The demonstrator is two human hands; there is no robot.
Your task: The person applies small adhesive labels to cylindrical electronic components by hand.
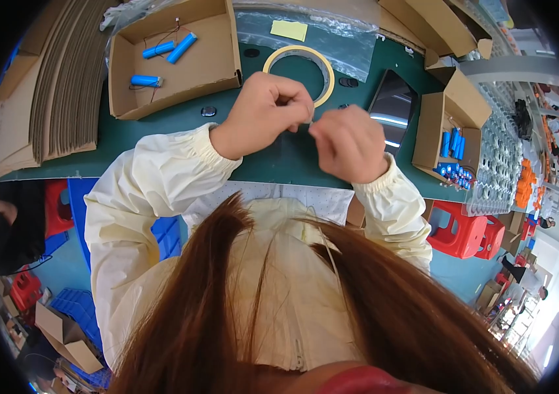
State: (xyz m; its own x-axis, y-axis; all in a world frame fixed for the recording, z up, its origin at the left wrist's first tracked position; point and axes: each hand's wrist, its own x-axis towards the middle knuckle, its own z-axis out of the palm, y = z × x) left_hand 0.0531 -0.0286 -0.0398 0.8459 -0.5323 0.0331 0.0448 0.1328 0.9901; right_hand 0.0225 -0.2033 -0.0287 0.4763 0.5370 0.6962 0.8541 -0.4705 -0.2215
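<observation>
Above the green tabletop, my left hand and my right hand are closed, their fingertips almost meeting. Between them shows a tiny pale bit, too small to name. Just behind my hands lies a roll of cream tape, flat on the table and partly hidden by my left hand. Beyond my left hand, an open cardboard box holds blue cylindrical battery cells with thin wires. To the right of my right hand lies a dark phone-like slab with a glossy screen.
A smaller cardboard box with several blue cells stands at the right edge. Flattened cardboard is stacked at the left. Clear plastic bags and a yellow note lie at the back. Small dark round pieces are scattered around.
</observation>
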